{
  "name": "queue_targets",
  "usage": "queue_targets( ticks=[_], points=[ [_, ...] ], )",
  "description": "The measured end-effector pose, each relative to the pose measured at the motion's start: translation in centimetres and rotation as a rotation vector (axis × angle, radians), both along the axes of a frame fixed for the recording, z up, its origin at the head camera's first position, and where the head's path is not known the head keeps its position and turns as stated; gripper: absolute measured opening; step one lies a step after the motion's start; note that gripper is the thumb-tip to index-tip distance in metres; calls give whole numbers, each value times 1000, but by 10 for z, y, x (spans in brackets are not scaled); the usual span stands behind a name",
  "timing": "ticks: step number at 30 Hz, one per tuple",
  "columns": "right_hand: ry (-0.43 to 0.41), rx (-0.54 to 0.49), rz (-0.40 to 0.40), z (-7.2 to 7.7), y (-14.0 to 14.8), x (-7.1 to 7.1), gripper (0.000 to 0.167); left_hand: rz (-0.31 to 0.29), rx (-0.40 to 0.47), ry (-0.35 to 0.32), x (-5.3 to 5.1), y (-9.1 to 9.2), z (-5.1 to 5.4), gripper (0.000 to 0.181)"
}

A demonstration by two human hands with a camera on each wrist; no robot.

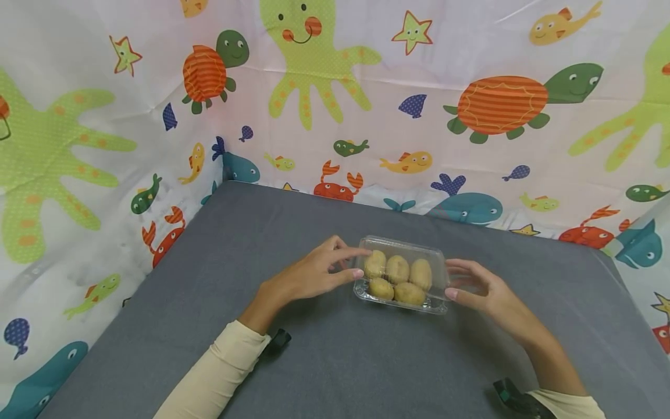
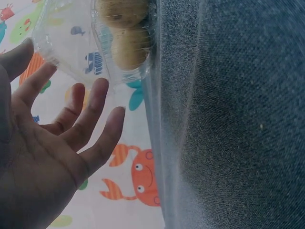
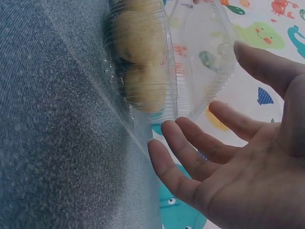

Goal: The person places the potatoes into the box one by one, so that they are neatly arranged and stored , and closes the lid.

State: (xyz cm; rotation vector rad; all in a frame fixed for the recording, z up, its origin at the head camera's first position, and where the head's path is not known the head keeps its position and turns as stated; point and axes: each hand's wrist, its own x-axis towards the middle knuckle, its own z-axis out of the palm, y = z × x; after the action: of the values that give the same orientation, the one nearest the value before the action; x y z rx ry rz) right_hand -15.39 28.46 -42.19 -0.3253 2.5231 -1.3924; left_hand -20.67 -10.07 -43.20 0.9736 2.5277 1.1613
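Observation:
A clear plastic clamshell container (image 1: 400,305) holds several potatoes (image 1: 398,269) in its base. Its see-through lid (image 2: 66,28) stands tilted above the base, partly raised. At the left end, my left hand (image 1: 319,270) holds the lid's edge with thumb and index finger; the other fingers are spread loosely. My right hand (image 1: 478,286) grips the opposite end of the lid between thumb and index finger. In the right wrist view, the remaining fingers (image 3: 178,138) hang beside the container's end, slightly bent.
The container sits on a table covered with grey cloth (image 1: 324,361). Behind and to the left stands a white curtain (image 1: 356,125) printed with sea animals. A dark wrist camera (image 1: 277,342) sits by the left sleeve, another (image 1: 515,398) by the right sleeve.

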Motion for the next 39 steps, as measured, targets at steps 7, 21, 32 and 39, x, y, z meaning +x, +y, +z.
queue_targets(
  ticks=[7,21,32,39],
  points=[
    [5,5,27,-2,2,0,62,-22,-34,-8,-1,-1,-1,56],
    [-52,-9,54,-5,3,0,70,-69,-67,-62,-1,4,-6,59],
    [-78,-15,50,-9,2,-2,75,-99,-47,-96,0,9,-11,62],
    [-100,-60,67,-13,2,-4,76,-87,-38,-93,2,12,-13,63]
  ],
)
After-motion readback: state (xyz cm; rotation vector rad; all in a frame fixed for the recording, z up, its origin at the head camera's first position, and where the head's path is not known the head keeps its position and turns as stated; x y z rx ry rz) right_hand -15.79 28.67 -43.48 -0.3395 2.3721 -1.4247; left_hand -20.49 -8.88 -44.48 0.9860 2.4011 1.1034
